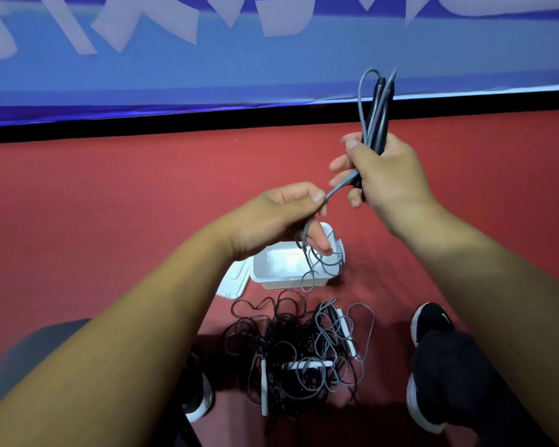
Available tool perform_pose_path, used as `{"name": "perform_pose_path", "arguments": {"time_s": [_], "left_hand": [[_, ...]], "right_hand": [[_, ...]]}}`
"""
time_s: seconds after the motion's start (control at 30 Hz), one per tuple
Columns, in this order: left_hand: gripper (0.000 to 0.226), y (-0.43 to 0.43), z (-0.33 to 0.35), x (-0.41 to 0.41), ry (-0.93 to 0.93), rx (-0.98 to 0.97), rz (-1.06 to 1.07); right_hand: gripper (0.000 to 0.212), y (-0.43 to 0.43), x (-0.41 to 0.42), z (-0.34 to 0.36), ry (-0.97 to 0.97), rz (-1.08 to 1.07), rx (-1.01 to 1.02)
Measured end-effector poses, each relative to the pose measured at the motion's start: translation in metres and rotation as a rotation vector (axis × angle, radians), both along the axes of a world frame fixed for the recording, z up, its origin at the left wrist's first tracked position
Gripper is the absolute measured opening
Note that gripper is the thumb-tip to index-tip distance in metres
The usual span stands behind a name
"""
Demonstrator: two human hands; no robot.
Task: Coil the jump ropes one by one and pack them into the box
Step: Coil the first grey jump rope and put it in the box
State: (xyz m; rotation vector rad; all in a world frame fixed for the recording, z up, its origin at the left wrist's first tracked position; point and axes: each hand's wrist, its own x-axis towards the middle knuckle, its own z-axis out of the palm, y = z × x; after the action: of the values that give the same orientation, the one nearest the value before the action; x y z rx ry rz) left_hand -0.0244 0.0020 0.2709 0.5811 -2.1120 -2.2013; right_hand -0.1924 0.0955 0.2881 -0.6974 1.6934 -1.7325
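Observation:
My right hand [383, 175] grips the dark handles of a grey jump rope [376, 104] upright, with a loop of cord standing above the fist. My left hand [284, 217] pinches the same grey cord a little lower left. The slack hangs from it in loose loops down over the white box [273, 269]. The box sits open on the red floor with nothing but the dangling cord over it. In front of the box lies a tangled pile of jump ropes [294, 353], black and grey cords with white handles.
The white lid [233, 285] lies flat at the box's left side. My black shoes [431, 321] stand on either side of the pile, the left one [199, 398] partly hidden by my arm. A blue banner [207, 75] runs along the far edge of the red floor.

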Motion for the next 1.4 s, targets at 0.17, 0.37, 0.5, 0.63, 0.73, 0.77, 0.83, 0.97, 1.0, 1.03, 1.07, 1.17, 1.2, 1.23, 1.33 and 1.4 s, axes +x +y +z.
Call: {"name": "perform_pose_path", "arguments": {"time_s": [0.17,0.37,0.5,0.63,0.73,0.77,0.83,0.97,1.0,1.03,1.07,1.17,1.2,1.23,1.33,1.4], "left_hand": [[0.013,-0.006,0.002,-0.002,0.0,-0.187,0.108],[0.021,-0.011,0.006,0.0,-0.082,-0.364,0.307],[0.029,-0.021,0.018,0.004,-0.054,-0.315,0.469],[0.046,-0.019,0.026,0.007,-0.024,-0.461,0.504],[0.054,-0.014,0.026,0.004,-0.016,-0.446,0.548],[0.054,-0.013,0.026,0.004,-0.021,-0.434,0.557],[0.043,-0.013,0.025,0.004,-0.024,-0.416,0.566],[0.029,-0.016,0.025,0.004,-0.024,-0.421,0.587],[0.026,-0.018,0.024,0.004,-0.015,-0.44,0.594],[0.022,-0.02,0.023,0.004,-0.001,-0.458,0.596],[0.021,-0.021,0.024,0.005,0.014,-0.477,0.585],[0.026,-0.025,0.027,0.01,0.042,-0.503,0.472],[0.023,-0.025,0.029,0.012,0.044,-0.51,0.43],[0.018,-0.025,0.03,0.013,0.042,-0.516,0.393],[0.017,-0.024,0.028,0.013,0.029,-0.512,0.331],[0.019,-0.025,0.025,0.013,0.017,-0.511,0.327]], "right_hand": [[0.02,0.0,0.002,0.001,-0.134,0.002,0.01],[0.011,-0.003,0.006,0.001,-0.197,0.064,0.023],[0.008,-0.004,0.015,-0.003,-0.07,0.204,0.136],[0.005,-0.003,0.025,-0.02,0.211,0.389,0.296],[0.006,0.002,0.031,-0.031,0.336,0.466,0.372],[0.006,0.002,0.033,-0.034,0.336,0.478,0.377],[0.008,0.002,0.036,-0.035,0.267,0.484,0.372],[0.003,0.001,0.038,-0.027,0.077,0.522,0.38],[0.002,0.002,0.039,-0.024,0.026,0.537,0.377],[0.004,0.003,0.039,-0.022,-0.012,0.547,0.379],[0.007,0.003,0.04,-0.021,-0.031,0.555,0.388],[0.007,0.006,0.042,-0.018,-0.019,0.577,0.418],[0.006,0.007,0.042,-0.016,0.001,0.586,0.43],[0.006,0.008,0.041,-0.015,0.028,0.596,0.446],[0.011,0.011,0.041,-0.014,0.078,0.621,0.503],[0.013,0.012,0.041,-0.015,0.075,0.632,0.517]]}}
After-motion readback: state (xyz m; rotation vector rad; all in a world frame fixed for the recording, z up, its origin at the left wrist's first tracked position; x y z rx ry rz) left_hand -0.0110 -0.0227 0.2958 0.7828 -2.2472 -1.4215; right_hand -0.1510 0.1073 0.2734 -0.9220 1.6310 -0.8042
